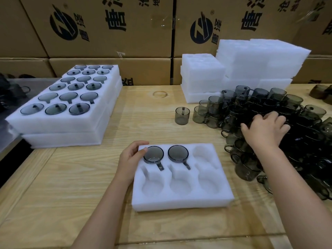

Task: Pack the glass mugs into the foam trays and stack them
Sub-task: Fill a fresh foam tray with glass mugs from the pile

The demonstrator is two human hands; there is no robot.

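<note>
A white foam tray [181, 200] with six pockets lies at lower centre, long axis left to right. Two smoky grey glass mugs [153, 155] fill its upper-left and upper-middle pockets, handles pointing lower right. The left hand [131, 157] clasps the tray's upper-left corner. The right hand [264, 130] lies bent-fingered on the heap of dark glass mugs [251, 105] at right; its grip cannot be told.

L hand [132, 159] low, thumb fwd, fingers tucked under; R hand [265, 131] reached out, fingers bent down.
</note>
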